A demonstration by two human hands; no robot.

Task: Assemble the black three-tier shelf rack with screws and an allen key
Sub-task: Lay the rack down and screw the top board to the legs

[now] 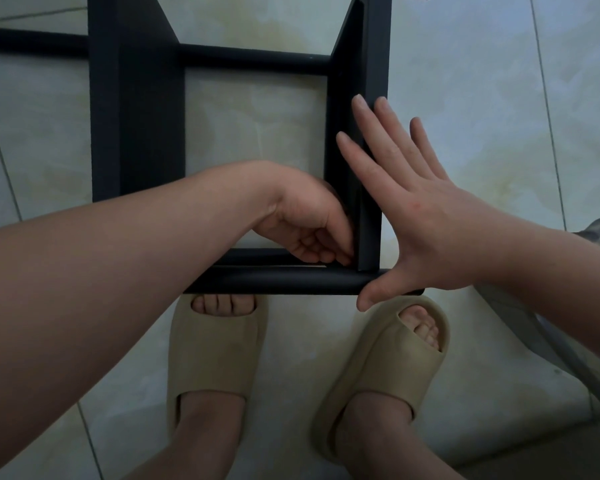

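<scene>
Your left hand is tucked inside the rack frame, fingers curled tight into the near-right corner, down at about 5 o'clock of the opening. They look pinched on something small there, a screw or the allen key perhaps, but the fingers hide it, so what they hold cannot be told. Your right hand is spread flat and grips nothing: palm and fingers lie against the outer face of the right upright panel, fingertips pointing to 11 o'clock, thumb hooked down over the front tube.

The rack lies on the tiled floor straight ahead at 12 o'clock, just past your sandals. The upright's long axis runs from 12 down to 6; the front tube crosses it, 9 to 3, and the two meet right where your left fingers sit. That joint is what the next move turns on, I'd say. The left hand is the nearer one, already on the inside of the joint, with the right bracing from the outside at 3 o'clock. Any fastening would likely go in along the tube's line, so the brace wants to hold square against it.
</scene>
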